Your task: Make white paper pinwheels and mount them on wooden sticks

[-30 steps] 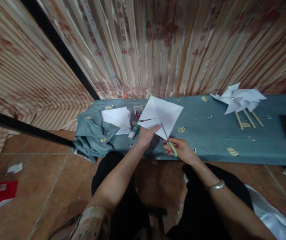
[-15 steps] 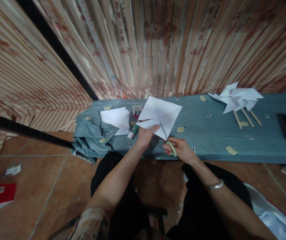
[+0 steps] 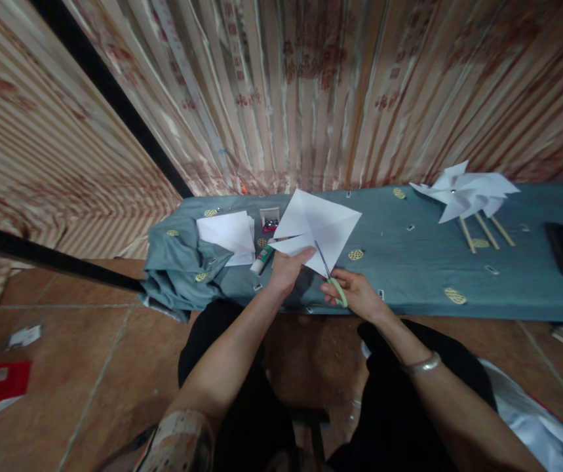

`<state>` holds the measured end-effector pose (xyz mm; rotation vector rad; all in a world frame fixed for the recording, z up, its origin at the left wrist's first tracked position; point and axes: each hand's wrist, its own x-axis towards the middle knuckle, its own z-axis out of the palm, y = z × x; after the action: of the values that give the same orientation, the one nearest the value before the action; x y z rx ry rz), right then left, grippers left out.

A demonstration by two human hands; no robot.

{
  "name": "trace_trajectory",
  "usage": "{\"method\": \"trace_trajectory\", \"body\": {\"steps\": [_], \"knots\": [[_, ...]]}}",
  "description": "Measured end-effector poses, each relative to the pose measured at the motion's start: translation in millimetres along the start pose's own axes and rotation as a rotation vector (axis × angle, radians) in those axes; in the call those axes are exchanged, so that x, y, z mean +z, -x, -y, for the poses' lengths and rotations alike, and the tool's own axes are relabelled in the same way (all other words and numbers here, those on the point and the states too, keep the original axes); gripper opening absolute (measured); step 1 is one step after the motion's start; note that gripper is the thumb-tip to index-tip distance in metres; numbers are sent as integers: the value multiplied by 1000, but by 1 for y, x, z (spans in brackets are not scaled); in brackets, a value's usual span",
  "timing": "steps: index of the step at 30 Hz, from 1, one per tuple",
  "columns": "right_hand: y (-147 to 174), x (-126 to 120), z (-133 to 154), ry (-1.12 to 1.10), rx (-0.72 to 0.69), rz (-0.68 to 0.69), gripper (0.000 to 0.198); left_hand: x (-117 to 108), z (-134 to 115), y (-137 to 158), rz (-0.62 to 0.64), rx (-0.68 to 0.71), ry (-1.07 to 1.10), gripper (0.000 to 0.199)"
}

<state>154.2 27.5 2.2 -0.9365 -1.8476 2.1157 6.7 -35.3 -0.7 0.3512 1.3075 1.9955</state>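
Barely anything shifts from the last frame, but the white sheet (image 3: 333, 219) has edged a touch to the right in the head view, while the bench (image 3: 419, 252) and the things on it lie as they were; left hand (image 3: 287, 270) has its fingers clamped on the sheet's near-left part, thumb on top; right hand (image 3: 360, 296) has its fingers closed round the green-handled scissors (image 3: 340, 293), just right of the left fingers, with a blade lying over the sheet from its near corner towards the middle!

So how far along are we? One slit already gapes at the left corner, just beyond the left fingers; a second cut looks under way at the near corner, though whether the blades have bitten through, I can't tell; the far and right corners show no slit, so by my reading those two remain.

Left of the left fingers, a glue stick (image 3: 261, 259) lies just beside, the paper stack (image 3: 227, 235) farther out; beyond them, a small open box (image 3: 270, 219); well right of the right fingers, paper pinwheels (image 3: 480, 190) on sticks (image 3: 486, 231) look finished!
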Motion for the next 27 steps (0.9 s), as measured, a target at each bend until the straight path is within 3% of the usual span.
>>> {"method": "trace_trajectory", "body": {"steps": [27], "knots": [[-5, -3, -9, 8, -14, 2, 46, 0, 5, 1, 5, 36, -58, 38]]}}
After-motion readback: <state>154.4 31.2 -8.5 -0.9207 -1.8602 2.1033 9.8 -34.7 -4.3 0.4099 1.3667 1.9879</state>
